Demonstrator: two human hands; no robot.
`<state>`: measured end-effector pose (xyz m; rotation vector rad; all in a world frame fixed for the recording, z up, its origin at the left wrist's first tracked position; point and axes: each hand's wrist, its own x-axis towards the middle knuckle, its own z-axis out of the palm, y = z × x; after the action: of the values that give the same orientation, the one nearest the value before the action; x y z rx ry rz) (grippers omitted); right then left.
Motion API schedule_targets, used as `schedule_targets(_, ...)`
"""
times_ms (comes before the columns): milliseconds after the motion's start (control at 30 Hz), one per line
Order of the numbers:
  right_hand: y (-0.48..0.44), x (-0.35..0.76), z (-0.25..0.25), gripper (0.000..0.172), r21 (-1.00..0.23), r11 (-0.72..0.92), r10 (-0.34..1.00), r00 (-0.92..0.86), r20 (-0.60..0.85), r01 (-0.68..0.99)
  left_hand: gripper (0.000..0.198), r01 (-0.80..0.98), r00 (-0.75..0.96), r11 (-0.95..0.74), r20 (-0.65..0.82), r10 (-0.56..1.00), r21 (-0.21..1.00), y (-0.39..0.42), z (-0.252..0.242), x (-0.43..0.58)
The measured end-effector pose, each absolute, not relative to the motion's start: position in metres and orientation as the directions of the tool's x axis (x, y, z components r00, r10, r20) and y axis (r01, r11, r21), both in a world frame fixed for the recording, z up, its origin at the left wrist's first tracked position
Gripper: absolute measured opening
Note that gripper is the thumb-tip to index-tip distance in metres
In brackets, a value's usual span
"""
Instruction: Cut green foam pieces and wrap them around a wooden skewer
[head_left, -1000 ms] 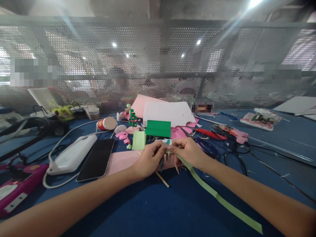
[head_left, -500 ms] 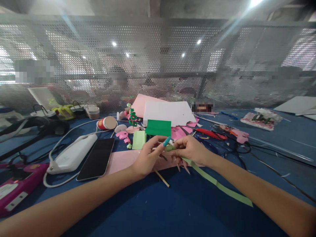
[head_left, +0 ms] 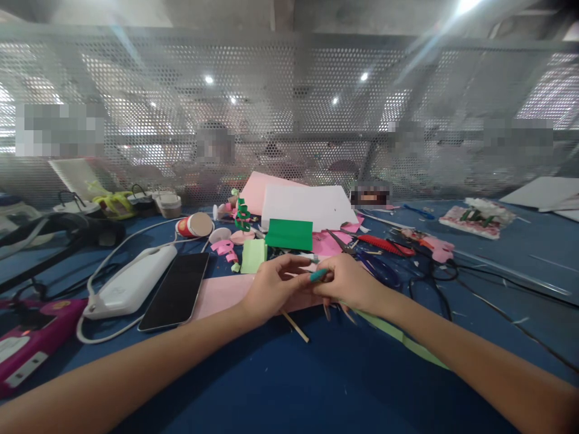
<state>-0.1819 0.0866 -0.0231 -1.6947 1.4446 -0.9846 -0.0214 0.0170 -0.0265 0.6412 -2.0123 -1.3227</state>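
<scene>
Close together at the middle of the table, my two hands meet over a pale pink paper strip [head_left: 226,293]. My right hand [head_left: 353,280] is closed on a light green paper strip [head_left: 398,337], whose long tail trails down to the right under the forearm. My left hand [head_left: 271,289] is curled, its teal-nailed thumb pressed against my right fingers where the green strip is pinched. The pinched end is hidden by fingers. From beneath my left hand sticks out a thin wooden stick [head_left: 296,327]; whether the hand grips it is unclear.
Left lie a black phone [head_left: 175,292], a white power bank [head_left: 131,283] with cable, and a magenta power strip [head_left: 38,343]. Behind are green paper [head_left: 289,235], white sheets [head_left: 307,205] and a red-white paper cup [head_left: 194,225]. Scissors [head_left: 341,242] and a red-handled tool [head_left: 384,244] lie right.
My left thumb has shifted right and lower, onto my right fingers. The green roll at the fingertips is now covered, and the strip's tail has moved in under my right forearm.
</scene>
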Motion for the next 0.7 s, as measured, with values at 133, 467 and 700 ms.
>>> schedule_targets(133,0.0884,-0.1794,-0.0234,0.024,-0.878,-0.151,-0.987,0.125,0.105,-0.455,0.02,-0.126,-0.65,0.548,0.348,-0.675,0.827,0.0174,-0.027,-0.0212)
schedule_targets(467,0.0833,-0.187,-0.0183,0.034,-0.955,-0.027,-0.976,0.215,-0.039,-0.295,0.023,-0.154,-0.68,0.58,0.34,-0.65,0.8,0.0161,-0.0294,-0.0205)
schedule_targets(700,0.0829,-0.1854,-0.0153,0.035,-0.979,0.018,-0.967,0.244,-0.068,-0.202,0.027,-0.131,-0.705,0.603,0.354,-0.614,0.787,0.0179,-0.0249,-0.0185)
